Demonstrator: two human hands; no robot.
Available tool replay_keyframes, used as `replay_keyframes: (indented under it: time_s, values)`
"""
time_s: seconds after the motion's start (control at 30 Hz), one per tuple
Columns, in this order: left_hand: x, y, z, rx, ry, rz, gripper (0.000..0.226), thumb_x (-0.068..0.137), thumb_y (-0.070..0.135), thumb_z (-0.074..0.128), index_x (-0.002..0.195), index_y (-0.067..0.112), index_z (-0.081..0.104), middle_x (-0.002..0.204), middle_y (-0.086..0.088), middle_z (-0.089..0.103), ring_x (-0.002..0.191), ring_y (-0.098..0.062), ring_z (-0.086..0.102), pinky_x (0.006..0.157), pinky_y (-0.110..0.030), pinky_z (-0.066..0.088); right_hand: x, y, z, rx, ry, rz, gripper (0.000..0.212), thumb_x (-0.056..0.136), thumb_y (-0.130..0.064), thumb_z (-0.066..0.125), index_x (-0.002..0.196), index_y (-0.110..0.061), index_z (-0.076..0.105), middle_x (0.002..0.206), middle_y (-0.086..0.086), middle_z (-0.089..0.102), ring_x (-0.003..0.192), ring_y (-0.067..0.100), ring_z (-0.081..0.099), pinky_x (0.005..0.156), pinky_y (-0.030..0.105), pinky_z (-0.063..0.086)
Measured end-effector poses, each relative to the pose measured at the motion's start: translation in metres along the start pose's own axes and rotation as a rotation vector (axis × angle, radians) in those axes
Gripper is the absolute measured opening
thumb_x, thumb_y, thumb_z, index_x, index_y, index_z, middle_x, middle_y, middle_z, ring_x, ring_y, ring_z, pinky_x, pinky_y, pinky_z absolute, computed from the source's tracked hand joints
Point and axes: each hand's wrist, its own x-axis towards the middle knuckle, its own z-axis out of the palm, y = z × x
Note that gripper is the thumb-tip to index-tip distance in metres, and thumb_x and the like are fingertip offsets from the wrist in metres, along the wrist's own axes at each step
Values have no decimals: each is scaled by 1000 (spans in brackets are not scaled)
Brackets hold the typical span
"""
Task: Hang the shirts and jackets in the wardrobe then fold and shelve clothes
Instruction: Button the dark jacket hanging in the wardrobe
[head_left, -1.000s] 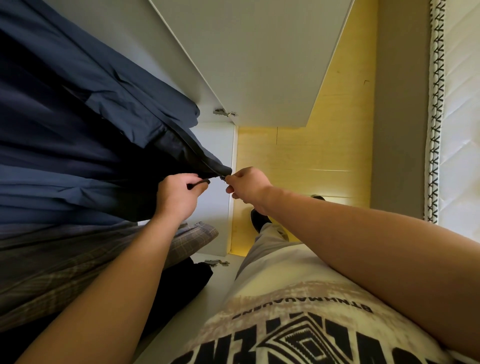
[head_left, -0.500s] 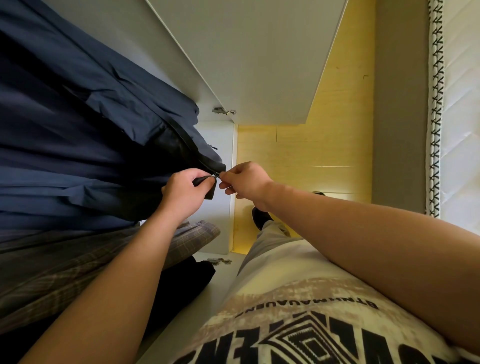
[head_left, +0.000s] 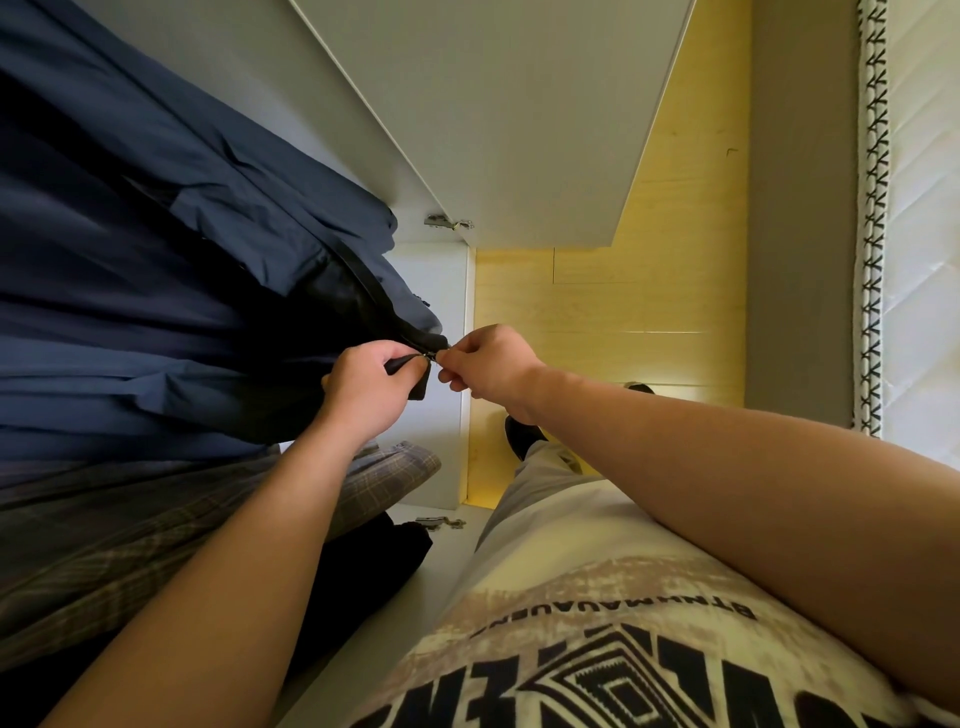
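Left fingers (head_left: 410, 366) grip navy jacket (head_left: 156, 291) hem | right fingers (head_left: 449, 356) pinch its zipper (head_left: 431, 355)

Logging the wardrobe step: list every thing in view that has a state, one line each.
wardrobe door: open
navy jacket: hanging, bottom of the zip unfastened
plaid shirt: hanging beside the jacket
left hand: shut on the jacket's lower hem
right hand: pinching the zip's end

Both bare forearms outstretched, left hand (head_left: 363, 387) and right hand (head_left: 488, 366) pinched shut, fingertips almost touching.
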Motion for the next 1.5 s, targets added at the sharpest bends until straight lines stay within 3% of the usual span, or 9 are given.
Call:
replay_keyframes:
  time_s: [0.23, 0.47, 0.77, 0.9, 1.03, 1.17, 1.27, 1.37, 1.5]
  values:
    - [5, 1, 2, -26, -77, 7, 12, 94, 30, 67, 102, 26, 75, 93, 11, 73, 93, -11, 68, 88, -40, 57, 1, 1, 1, -23, 36, -31, 19, 93, -22, 67, 85, -7, 74, 78, 0, 75, 60, 4, 63, 49, 14, 44]
    - [8, -4, 3, -68, -123, -40, 3, 88, 33, 76, 88, 30, 75, 76, 14, 74, 80, -3, 68, 69, -23, 53, 1, 0, 0, -46, 31, -29, 18, 91, -22, 69, 83, -6, 74, 75, 4, 73, 61, 8, 62, 46, 14, 44]
    - [7, -2, 3, -144, -145, -103, 11, 82, 31, 81, 74, 31, 73, 71, 13, 74, 81, -12, 72, 69, -27, 53, 1, -2, 0, -106, 29, -27, 16, 89, -22, 71, 88, -7, 75, 83, 8, 72, 60, 11, 54, 45, 16, 42]
    - [7, -1, 7, -98, -148, -97, 16, 81, 34, 82, 70, 28, 72, 69, 14, 73, 80, -17, 73, 68, -32, 56, 1, -4, -3, -121, 19, -11, 10, 87, -18, 72, 83, -9, 75, 75, 2, 68, 58, 10, 55, 39, 11, 38]
    - [5, -1, 15, -142, -141, -141, 19, 80, 34, 82, 73, 20, 72, 68, 9, 74, 76, -17, 71, 69, -32, 53, 3, -4, -5, -152, 5, -4, 9, 84, -15, 72, 83, -6, 75, 80, 9, 72, 65, 16, 58, 52, 20, 46]
    - [1, -3, 22, -231, -128, -198, 13, 81, 24, 83, 75, 21, 72, 76, 1, 76, 86, -21, 72, 81, -35, 56, 3, -3, -3, -186, -10, -13, 14, 85, -14, 71, 89, -1, 74, 93, 18, 73, 67, 19, 57, 60, 27, 50]
    - [-2, -2, 27, -279, -135, -216, 14, 81, 21, 82, 74, 24, 71, 72, 7, 75, 85, -16, 73, 75, -28, 56, 4, -2, -3, -201, -17, -5, 14, 84, -13, 72, 88, 0, 74, 87, 18, 72, 70, 20, 57, 64, 31, 51]
    - [-4, 0, 29, -287, -118, -221, 15, 81, 28, 82, 72, 26, 71, 70, 13, 74, 83, -11, 71, 69, -25, 51, 6, -2, -6, -172, -17, 17, 15, 82, -13, 72, 88, 0, 74, 77, 13, 68, 69, 20, 57, 65, 30, 50]
    - [-3, 2, 27, -213, -84, -171, 20, 82, 43, 79, 73, 27, 70, 72, 13, 74, 81, -11, 71, 73, -29, 55, 8, -2, -11, -138, 5, 26, 12, 83, -17, 72, 85, -6, 77, 81, 8, 75, 71, 16, 64, 71, 29, 58]
